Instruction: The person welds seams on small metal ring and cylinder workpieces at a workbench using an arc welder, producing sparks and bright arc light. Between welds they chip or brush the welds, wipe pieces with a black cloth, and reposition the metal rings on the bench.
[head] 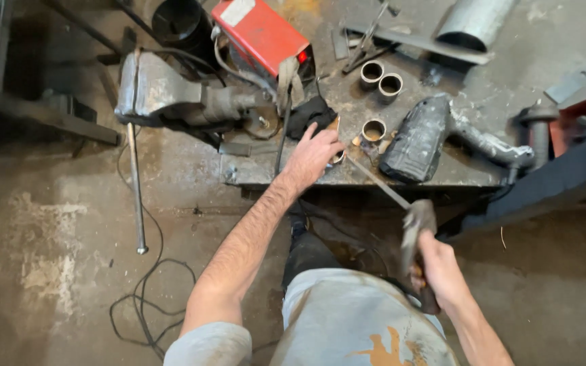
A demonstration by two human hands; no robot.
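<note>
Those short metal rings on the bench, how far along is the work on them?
Already cut: three short pipe rings stand loose on the metal bench. In hand: the left hand presses on another ring at the bench edge, mostly hidden beneath it, while the right hand grips a hammer, its head off the bench. Whether those three still need striking can't be told.

The person wears a pale grey short-sleeved shirt (347,318) marked with an orange-brown stain low on the front, and dark trousers (304,254). Both forearms are bare and hairy. The hands, left (312,157) and right (439,268), wear no gloves.
</note>
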